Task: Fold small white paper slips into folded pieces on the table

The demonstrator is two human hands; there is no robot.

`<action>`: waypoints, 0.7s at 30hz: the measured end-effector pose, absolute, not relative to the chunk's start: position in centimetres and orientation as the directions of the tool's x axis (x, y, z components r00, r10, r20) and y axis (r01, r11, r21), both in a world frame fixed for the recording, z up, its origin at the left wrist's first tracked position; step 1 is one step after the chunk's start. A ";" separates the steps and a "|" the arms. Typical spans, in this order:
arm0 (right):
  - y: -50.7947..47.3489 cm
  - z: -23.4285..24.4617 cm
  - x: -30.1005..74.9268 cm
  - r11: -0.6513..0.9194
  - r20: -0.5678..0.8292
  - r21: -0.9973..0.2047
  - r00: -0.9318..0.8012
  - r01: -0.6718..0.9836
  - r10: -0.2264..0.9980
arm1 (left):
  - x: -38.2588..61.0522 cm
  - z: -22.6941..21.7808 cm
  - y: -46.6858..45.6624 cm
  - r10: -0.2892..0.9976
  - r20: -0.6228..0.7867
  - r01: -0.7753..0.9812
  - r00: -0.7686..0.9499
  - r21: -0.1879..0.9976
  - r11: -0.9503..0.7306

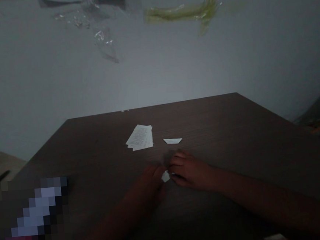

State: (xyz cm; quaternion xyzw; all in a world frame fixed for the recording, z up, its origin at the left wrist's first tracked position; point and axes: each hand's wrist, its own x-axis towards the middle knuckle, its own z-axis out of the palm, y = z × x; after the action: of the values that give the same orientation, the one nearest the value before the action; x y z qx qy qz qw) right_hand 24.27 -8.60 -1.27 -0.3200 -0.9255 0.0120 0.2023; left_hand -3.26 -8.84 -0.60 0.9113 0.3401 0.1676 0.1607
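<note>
Between my two hands, low over the middle of the dark wooden table (205,127), is a small folded piece of white paper (166,176). My left hand (151,181) closes on its left side, fingers bent and partly lost in shadow. From the right, my right hand (184,170) pinches at the paper's other edge with curled fingers. Parts of the paper are hidden by the fingertips. Just beyond my hands lies a flat, boat-shaped strip of folded paper (172,141) with printed lines. Left of that strip rests a fanned stack of printed paper sheets (140,137).
A pale wall (172,67) with yellow tape (176,13) and clear tape (105,43) rises behind the table. A small white scrap (125,110) sits at the far edge. At lower left is a blurred-out object (37,214). Something pale (269,239) shows at the bottom right.
</note>
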 end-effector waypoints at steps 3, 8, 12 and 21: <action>-8.7 -1.5 24.3 0.794 0.381 -0.190 -0.702 0.578 0.602 | -3.5 -0.4 -8.7 0.750 0.206 0.619 0.628 0.452 -0.642; -8.8 -1.9 24.2 0.785 0.396 -0.282 -0.678 0.552 0.619 | -3.5 -0.3 -8.0 0.769 0.157 0.626 0.620 0.491 -0.606; -8.9 -1.8 24.1 0.780 0.429 -0.325 -0.652 0.534 0.625 | -3.6 0.3 -7.6 0.769 0.112 0.608 0.630 0.544 -0.578; -9.1 -1.5 23.9 0.668 0.388 -0.543 -0.554 0.508 0.736 | -3.3 -1.1 -8.0 0.718 0.156 0.509 0.678 0.606 -0.612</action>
State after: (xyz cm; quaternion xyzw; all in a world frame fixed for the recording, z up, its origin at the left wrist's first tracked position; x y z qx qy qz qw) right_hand 23.94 -9.14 -1.53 -0.3612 -0.8614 0.1879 0.3038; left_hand -3.35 -7.97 -1.08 0.8762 0.3500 0.1957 0.2674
